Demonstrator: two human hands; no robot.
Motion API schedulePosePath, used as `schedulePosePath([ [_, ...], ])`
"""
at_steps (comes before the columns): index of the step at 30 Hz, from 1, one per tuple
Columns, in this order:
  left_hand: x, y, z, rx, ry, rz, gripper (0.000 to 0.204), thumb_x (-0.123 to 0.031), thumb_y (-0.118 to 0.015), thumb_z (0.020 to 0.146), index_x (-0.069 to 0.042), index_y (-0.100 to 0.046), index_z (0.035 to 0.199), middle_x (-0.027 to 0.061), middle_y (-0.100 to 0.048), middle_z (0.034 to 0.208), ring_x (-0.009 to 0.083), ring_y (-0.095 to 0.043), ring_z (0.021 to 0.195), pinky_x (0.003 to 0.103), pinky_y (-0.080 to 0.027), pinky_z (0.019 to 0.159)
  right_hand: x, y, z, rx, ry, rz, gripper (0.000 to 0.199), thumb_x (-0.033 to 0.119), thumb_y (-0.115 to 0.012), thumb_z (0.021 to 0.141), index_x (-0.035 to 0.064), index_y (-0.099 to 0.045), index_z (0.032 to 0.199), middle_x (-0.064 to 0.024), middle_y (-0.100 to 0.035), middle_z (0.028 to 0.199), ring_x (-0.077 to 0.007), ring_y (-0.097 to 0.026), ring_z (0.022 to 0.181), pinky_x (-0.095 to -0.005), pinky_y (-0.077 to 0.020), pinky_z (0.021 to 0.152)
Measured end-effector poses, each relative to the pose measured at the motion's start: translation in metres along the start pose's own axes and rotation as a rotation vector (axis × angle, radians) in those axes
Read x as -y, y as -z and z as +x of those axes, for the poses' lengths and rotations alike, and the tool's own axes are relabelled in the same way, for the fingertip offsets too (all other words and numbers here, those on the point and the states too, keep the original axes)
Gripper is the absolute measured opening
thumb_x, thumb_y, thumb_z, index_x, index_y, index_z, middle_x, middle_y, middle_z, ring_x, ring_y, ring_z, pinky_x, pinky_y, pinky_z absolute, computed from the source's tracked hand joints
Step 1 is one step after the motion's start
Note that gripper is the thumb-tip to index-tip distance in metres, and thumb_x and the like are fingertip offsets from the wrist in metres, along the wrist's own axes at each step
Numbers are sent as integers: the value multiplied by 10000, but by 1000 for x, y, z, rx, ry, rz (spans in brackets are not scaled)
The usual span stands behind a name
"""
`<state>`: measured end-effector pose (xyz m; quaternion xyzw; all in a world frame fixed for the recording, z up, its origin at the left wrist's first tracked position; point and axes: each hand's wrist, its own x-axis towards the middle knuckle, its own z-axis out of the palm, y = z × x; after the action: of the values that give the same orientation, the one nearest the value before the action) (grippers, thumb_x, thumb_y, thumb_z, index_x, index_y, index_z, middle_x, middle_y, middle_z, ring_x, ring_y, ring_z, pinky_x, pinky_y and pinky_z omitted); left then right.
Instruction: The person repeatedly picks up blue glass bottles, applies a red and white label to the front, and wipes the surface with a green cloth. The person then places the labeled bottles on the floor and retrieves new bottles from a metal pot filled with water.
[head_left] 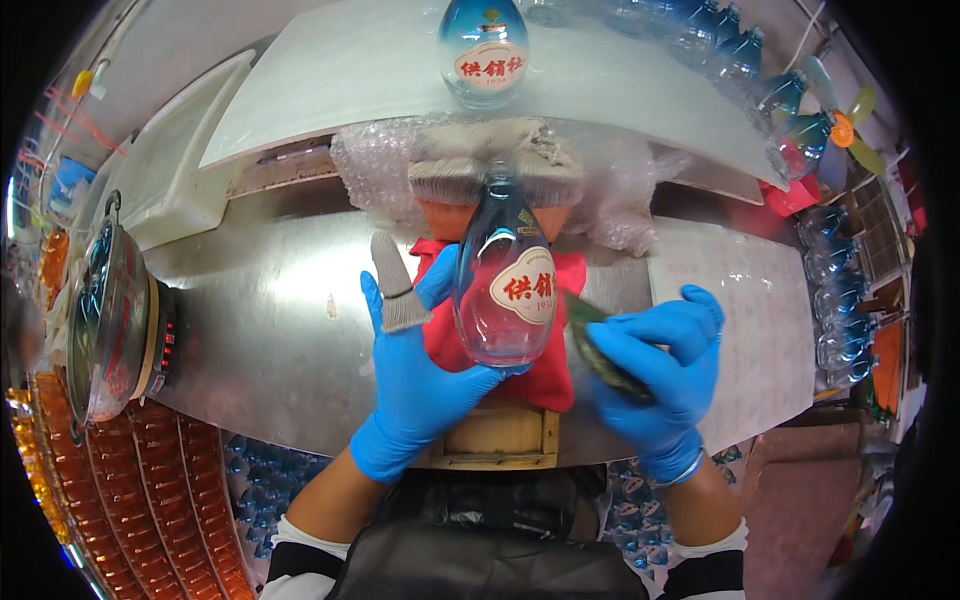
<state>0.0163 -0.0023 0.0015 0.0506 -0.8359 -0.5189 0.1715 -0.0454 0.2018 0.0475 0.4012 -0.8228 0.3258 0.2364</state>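
Note:
My left hand (420, 395), in a blue glove with a grey fabric sleeve over one finger, holds a glass bottle (480, 335) upright. The bottle shades from dark blue at the neck to clear at the base and bears a cream label with red print. Its thumb lies under the base; other fingers go behind the glass. In my gloved right hand (665, 360) is a flat dark green pad (612, 368), partly blurred, just right of the bottle. Behind the bottle lie a red cloth (555, 385) and an orange block (440, 220) topped with grey layered material.
A similar blue bottle (483, 75) stands on the white board (620, 100) at the back. Far left is a round pan (95, 320) on a heater; a white tray (185, 150) lies behind it. Bubble wrap (370, 170) surrounds the block. More bottles (840, 310) line the right side.

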Motion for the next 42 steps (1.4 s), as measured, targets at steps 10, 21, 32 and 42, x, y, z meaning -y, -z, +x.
schedulePosePath([
  [10,3,10,3,100,0,-176,864,-435,-707,697,-99,-300,1382,101,-440,1343,269,-381,1271,522,120,1065,29,-1,5,120,-45,126,430,175,-747,549,260,-684,966,84,-534,798,-130,-469,709,-373,-319,843],
  [21,-16,29,23,299,-245,494,768,-333,-713,687,-246,-368,1367,194,-408,1335,306,-479,1165,634,116,1008,-11,1,36,156,-385,507,244,177,-799,611,132,-653,801,1,-536,728,-187,-451,702,-306,-342,678],
  [32,-6,16,2,275,-24,488,924,-438,-676,735,-16,-197,1402,150,-440,1317,303,-433,1222,621,190,977,-1,-15,121,348,61,343,275,226,-804,575,163,-661,802,14,-557,717,-182,-466,669,-328,-329,704],
  [42,2,17,6,269,-196,352,808,-353,-621,787,-57,-206,1415,158,-353,1396,297,-378,1270,605,216,973,-5,-23,43,-6,-312,405,300,93,-782,668,48,-580,885,-47,-581,752,-124,-526,679,-243,-413,616],
])
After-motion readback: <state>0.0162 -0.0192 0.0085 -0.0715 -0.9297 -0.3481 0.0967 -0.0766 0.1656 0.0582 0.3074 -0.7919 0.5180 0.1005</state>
